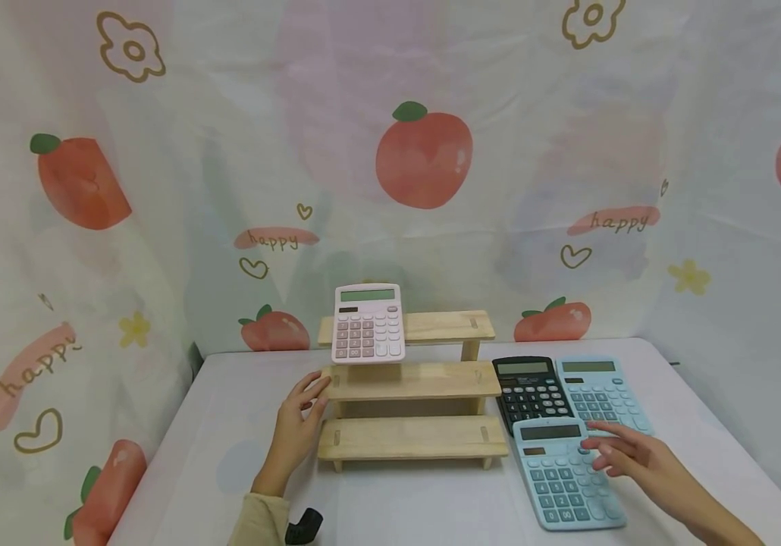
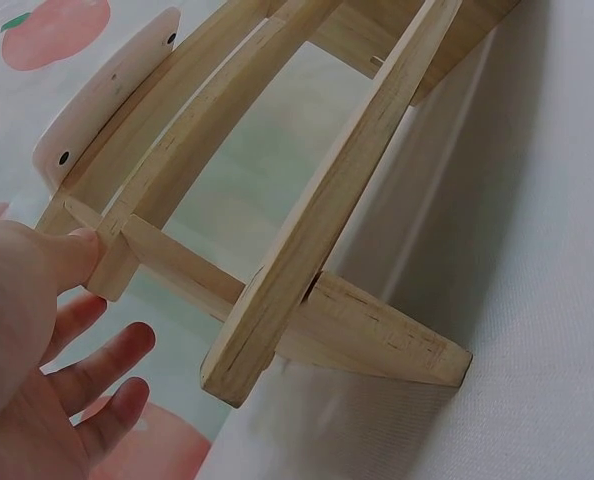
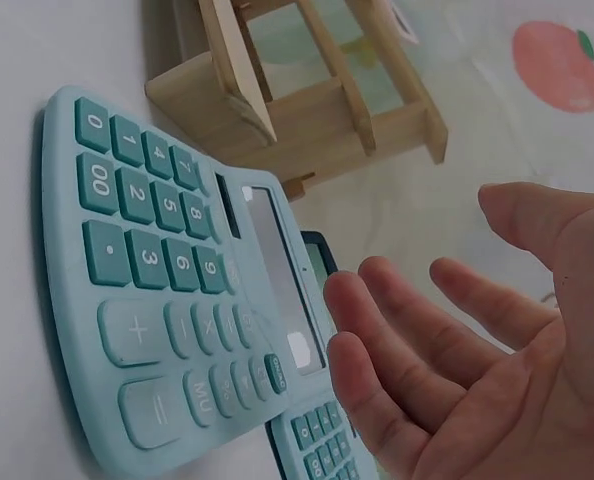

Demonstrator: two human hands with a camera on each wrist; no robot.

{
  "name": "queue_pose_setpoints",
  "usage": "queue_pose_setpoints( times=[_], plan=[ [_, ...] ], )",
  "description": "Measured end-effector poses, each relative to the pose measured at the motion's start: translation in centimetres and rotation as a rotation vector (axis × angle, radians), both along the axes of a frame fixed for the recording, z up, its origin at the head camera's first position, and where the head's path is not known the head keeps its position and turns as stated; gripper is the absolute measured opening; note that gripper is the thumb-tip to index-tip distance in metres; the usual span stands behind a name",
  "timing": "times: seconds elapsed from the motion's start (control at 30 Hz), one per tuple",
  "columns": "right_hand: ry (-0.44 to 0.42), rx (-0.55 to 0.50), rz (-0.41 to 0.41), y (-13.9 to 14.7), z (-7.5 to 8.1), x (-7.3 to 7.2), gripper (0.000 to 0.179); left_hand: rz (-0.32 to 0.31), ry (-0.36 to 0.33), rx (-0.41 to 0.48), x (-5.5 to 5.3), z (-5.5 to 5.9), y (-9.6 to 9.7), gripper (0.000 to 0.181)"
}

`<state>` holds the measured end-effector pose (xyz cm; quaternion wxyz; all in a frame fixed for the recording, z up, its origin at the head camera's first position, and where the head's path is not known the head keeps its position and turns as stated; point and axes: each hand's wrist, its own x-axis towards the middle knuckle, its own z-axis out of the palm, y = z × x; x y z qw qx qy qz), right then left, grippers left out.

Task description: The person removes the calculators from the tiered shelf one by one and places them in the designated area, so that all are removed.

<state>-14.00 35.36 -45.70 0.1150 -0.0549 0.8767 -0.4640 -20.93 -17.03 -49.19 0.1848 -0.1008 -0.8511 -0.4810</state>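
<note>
My left hand [image 1: 299,425] is at the left end of a wooden three-tier display shelf [image 1: 412,440], beside the middle tier. In the left wrist view its thumb [image 2: 72,255] touches the wood, while the other fingers are spread. On the shelf's upper part a pink calculator [image 1: 367,326] leans upright. Just above the upper right edge of the nearest blue calculator [image 1: 564,476] hovers my right hand [image 1: 636,462], fingers loosely extended and holding nothing. That calculator is face up, its top end overlapping a black calculator [image 1: 532,390] and close against a second blue calculator [image 1: 602,390].
White cloth covers the table [image 1: 390,504]. A printed fabric backdrop [image 1: 336,152] with peaches and "happy" lettering rises behind and on both sides. A small black curved object [image 1: 304,525] is next to the left sleeve at the bottom of the head view.
</note>
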Motion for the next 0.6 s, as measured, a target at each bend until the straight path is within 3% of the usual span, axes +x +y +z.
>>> queue_pose_setpoints(
  times=[0.07,0.6],
  plan=[
    [0.005,0.015,-0.011,-0.5,0.3,-0.1,0.057,0.000,-0.004,0.002,0.0,0.0,0.0,0.035],
    [0.101,-0.053,0.019,-3.9,2.2,-1.7,0.052,-0.002,-0.004,0.013,0.2,0.3,0.1,0.035]
  ],
)
